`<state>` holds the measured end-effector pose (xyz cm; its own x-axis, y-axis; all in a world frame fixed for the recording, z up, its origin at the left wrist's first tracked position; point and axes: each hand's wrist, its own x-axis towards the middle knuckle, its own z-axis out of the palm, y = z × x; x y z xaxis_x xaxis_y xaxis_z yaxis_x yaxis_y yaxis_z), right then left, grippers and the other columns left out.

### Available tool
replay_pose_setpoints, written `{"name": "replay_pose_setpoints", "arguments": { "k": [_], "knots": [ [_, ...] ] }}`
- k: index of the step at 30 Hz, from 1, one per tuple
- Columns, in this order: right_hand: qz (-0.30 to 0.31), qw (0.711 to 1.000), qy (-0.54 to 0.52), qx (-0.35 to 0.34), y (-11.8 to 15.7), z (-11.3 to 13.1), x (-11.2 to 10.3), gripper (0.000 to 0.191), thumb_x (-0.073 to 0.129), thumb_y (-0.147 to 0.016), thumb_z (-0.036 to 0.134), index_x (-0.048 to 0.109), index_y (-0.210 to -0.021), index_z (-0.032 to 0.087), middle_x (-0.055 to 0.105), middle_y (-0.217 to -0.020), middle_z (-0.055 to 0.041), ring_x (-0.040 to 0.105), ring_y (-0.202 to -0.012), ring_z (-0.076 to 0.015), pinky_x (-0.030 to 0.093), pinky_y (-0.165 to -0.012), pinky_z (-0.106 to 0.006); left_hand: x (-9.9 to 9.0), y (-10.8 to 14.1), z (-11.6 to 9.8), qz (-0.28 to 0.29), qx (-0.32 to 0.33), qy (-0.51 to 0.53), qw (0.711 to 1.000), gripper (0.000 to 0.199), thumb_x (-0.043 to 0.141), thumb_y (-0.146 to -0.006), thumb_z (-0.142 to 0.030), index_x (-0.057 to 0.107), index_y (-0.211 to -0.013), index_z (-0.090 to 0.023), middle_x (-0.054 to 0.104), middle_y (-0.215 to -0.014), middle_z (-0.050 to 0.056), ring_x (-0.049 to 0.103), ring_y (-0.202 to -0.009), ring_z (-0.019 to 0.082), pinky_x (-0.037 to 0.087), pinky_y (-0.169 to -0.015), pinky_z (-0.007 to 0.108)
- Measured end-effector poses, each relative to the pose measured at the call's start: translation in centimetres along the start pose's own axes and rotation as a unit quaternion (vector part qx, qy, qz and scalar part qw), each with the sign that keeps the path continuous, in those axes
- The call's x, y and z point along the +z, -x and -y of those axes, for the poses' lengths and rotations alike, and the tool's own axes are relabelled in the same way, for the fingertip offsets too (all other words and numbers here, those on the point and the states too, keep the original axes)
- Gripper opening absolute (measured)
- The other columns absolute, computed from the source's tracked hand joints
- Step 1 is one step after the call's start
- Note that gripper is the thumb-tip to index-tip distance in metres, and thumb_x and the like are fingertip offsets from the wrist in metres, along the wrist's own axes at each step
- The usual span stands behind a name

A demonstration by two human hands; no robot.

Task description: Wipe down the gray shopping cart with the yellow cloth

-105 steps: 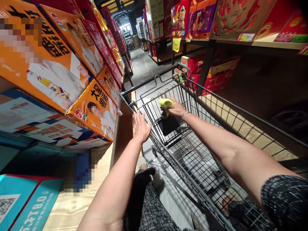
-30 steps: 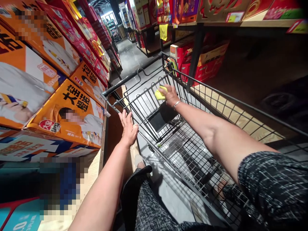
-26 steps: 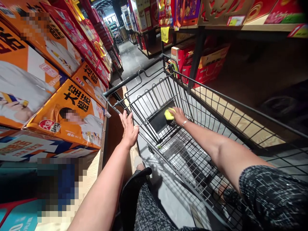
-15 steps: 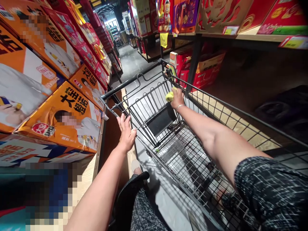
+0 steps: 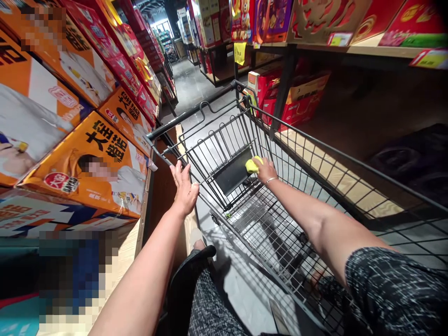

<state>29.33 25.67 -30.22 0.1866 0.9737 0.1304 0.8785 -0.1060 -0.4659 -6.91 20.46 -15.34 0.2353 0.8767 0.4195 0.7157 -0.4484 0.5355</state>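
Observation:
A black wire shopping cart (image 5: 280, 224) stands before me, its basket showing bare wire. My right hand (image 5: 266, 171) reaches inside it, closed on a yellow cloth (image 5: 253, 164). The cloth is at the right edge of the dark panel (image 5: 233, 173) on the cart's folding rear gate. My left hand (image 5: 185, 189) rests against the cart's near side rail, below the handle (image 5: 192, 112), with fingers spread and nothing visible in them. A small green scrap (image 5: 228, 215) lies near the foot of the gate.
Orange boxes (image 5: 84, 163) are stacked on a wooden display at the left. Shelves with red gift boxes (image 5: 378, 18) line the right, and red bags (image 5: 304, 100) sit beneath. The tiled aisle (image 5: 191, 79) runs ahead between displays.
My right hand has moved down inside the cart with the yellow cloth, from the upper side of the gate to the dark panel's edge. My left hand has barely moved.

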Motion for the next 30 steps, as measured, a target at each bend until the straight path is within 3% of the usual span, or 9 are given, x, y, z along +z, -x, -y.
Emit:
{"name": "replay_pose_setpoints", "arguments": {
  "k": [4,9,12,14,17,23,27,30],
  "knots": [
    [0.005,0.997,0.081,0.007,2.1,2.0,-0.4,0.055,0.057,-0.093,0.035,0.054,-0.149,0.035,0.054,-0.134,-0.0202,0.048,-0.114,-0.0388,0.047,-0.091,-0.059,0.0,0.1,-0.1,-0.001,0.001,-0.002,1.0,0.068,0.056,-0.091,-0.04,0.04,-0.154,-0.02,0.01,-0.174,0.017,-0.013,-0.162,0.041,0.007,-0.127,0.067],
    [0.017,0.998,0.035,-0.039,1.6,9.7,-0.8,0.082,0.061,-0.089,0.024,0.027,-0.164,0.029,0.047,-0.141,-0.0225,0.047,-0.118,-0.0388,0.05,-0.092,-0.058,0.1,0.1,-0.2,-0.006,-0.004,0.0,1.0,0.068,0.057,-0.09,-0.038,0.04,-0.153,-0.02,0.009,-0.175,0.016,-0.013,-0.162,0.041,0.007,-0.127,0.067],
    [0.016,0.998,-0.011,-0.055,1.4,13.0,-0.3,0.094,0.07,-0.076,0.014,0.029,-0.16,0.025,0.041,-0.148,-0.0204,0.047,-0.123,-0.0375,0.051,-0.097,-0.054,0.1,0.1,-0.4,-0.002,-0.002,-0.004,1.0,0.067,0.056,-0.089,-0.034,0.041,-0.152,-0.016,0.009,-0.174,0.019,-0.013,-0.162,0.042,0.007,-0.128,0.066],
    [0.021,0.996,-0.067,-0.058,1.3,13.3,0.1,0.089,0.072,-0.072,0.012,0.037,-0.153,0.023,0.044,-0.144,-0.0171,0.051,-0.121,-0.0332,0.051,-0.101,-0.049,0.2,0.1,-0.4,-0.004,-0.006,-0.006,1.0,0.066,0.055,-0.088,-0.03,0.041,-0.151,-0.017,0.009,-0.174,0.018,-0.013,-0.162,0.041,0.008,-0.128,0.066],
    [0.028,0.991,-0.121,-0.055,1.6,11.4,0.3,0.075,0.068,-0.075,0.011,0.042,-0.145,0.022,0.049,-0.138,-0.0138,0.058,-0.113,-0.027,0.053,-0.1,-0.042,0.3,0.1,-0.5,-0.011,-0.015,-0.003,1.0,0.066,0.054,-0.085,-0.027,0.043,-0.149,-0.02,0.01,-0.175,0.015,-0.013,-0.162,0.04,0.008,-0.128,0.066],
    [0.052,0.995,0.085,0.011,3.4,7.5,-1.8,0.052,0.047,-0.093,0.012,0.048,-0.145,0.02,0.056,-0.13,-0.0217,0.055,-0.116,-0.0373,0.052,-0.089,-0.051,0.5,0.1,-0.6,-0.017,-0.017,0.006,1.0,0.064,0.055,-0.086,-0.029,0.044,-0.148,-0.022,0.01,-0.175,0.012,-0.013,-0.162,0.039,0.008,-0.128,0.066],
    [0.05,0.993,0.105,0.032,2.7,9.3,-2.2,0.048,0.036,-0.098,0.014,0.049,-0.144,0.018,0.055,-0.131,-0.0252,0.055,-0.117,-0.0409,0.052,-0.086,-0.055,0.4,0.2,-0.6,-0.015,-0.016,0.009,1.0,0.065,0.056,-0.086,-0.031,0.044,-0.148,-0.022,0.01,-0.175,0.013,-0.013,-0.162,0.04,0.007,-0.128,0.067],
    [0.031,0.999,0.037,0.023,1.4,12.4,-1.1,0.047,0.051,-0.092,0.015,0.049,-0.139,0.019,0.052,-0.132,-0.0225,0.055,-0.116,-0.0377,0.052,-0.09,-0.053,0.4,0.2,-0.6,-0.015,-0.017,0.006,1.0,0.065,0.057,-0.086,-0.031,0.044,-0.148,-0.02,0.01,-0.175,0.015,-0.013,-0.162,0.04,0.008,-0.128,0.067]
  ]
}}
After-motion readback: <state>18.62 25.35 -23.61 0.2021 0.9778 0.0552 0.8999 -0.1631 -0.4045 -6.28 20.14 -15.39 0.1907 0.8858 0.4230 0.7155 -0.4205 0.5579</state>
